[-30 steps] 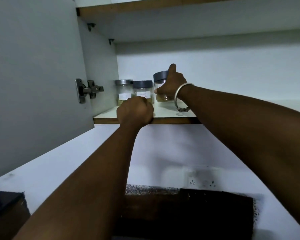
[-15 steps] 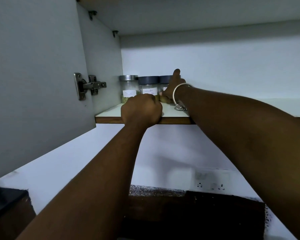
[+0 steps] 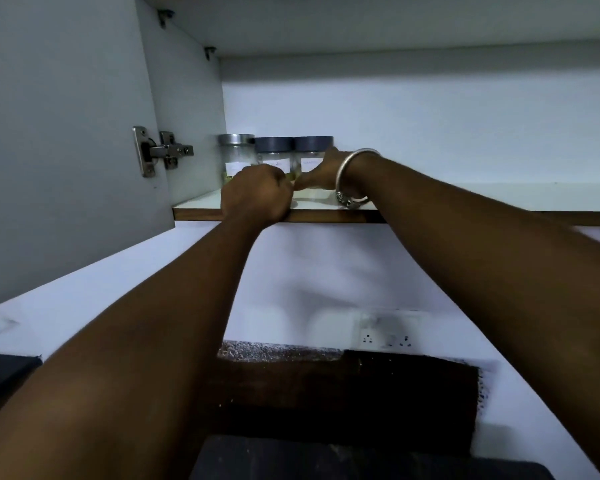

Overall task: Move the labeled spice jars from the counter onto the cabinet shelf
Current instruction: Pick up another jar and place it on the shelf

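Third jar [image 3: 313,150] now seated beside the other jars [image 3: 274,152]. Your right hand [image 3: 324,171]: grip hidden, can't tell. Left hand [image 3: 255,194] fisted, empty. Bangle [image 3: 364,152] could topple it on withdrawal.

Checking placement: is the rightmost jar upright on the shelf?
Upright: the rightmost jar stands on the shelf, lid level, matching the middle jar.

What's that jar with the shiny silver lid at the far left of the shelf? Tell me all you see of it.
The silver-lidded jar is small and clear, glass by its look, with a shiny metal-looking lid. A white label crosses its front; the writing is too blurred to read. Something yellowish-green lies at its bottom. It stands upright on the shelf, nearest the cabinet side wall, close beside a dark-lidded jar. The left hand hides part of its lower front.
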Available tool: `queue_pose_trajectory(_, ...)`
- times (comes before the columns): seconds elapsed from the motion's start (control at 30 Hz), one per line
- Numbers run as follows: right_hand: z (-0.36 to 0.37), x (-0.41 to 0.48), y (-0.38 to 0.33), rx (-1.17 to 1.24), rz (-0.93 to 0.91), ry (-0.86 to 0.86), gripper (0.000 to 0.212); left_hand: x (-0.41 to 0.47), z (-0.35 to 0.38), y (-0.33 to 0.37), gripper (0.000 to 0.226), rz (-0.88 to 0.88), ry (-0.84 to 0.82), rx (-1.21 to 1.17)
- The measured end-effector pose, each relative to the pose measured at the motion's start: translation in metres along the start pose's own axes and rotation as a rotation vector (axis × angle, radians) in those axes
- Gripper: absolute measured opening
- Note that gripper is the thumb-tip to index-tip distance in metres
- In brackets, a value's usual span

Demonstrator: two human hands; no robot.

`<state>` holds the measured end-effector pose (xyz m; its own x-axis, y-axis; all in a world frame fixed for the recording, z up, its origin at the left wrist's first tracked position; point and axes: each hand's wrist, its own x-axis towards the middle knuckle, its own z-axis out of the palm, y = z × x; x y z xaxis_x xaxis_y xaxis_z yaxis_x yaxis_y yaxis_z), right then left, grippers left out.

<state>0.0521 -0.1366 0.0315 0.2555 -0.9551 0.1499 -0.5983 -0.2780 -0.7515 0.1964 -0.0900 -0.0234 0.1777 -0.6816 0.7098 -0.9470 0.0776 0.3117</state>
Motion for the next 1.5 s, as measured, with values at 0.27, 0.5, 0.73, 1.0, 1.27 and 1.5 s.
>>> queue_pose_trajectory(0.27,0.032,-0.139,0.052,0.079,-0.456,0.395,0.043,-0.084,-0.024,0.027,0.024,0.162,0.183,-0.588)
queue_pose_trajectory(0.5,0.117,-0.258,0.192,0.067,-0.569,0.423,0.021,-0.289,0.022,0.03,0.03,0.256,-0.016,-0.722)
queue_pose_trajectory(0.73,0.194,-0.322,0.418,-0.407,0.18,0.212,0.06,-0.488,0.106,0.0,0.031,-0.126,-0.48,-0.73)
queue_pose_trajectory(1.0,0.208,-0.349,0.509,-0.211,0.582,-0.034,0.108,-0.534,0.119,-0.004,0.051,-0.202,-0.616,-0.713)
queue_pose_trajectory(1.27,0.204,-0.34,0.515,-0.194,0.576,-0.113,0.112,-0.529,0.12,-0.001,0.053,-0.238,-0.727,-0.719)
queue_pose_trajectory(1.5,0.18,-0.325,0.488,-0.147,0.616,-0.106,0.097,-0.512,0.125,0.007,0.035,-0.172,-0.799,-0.721)
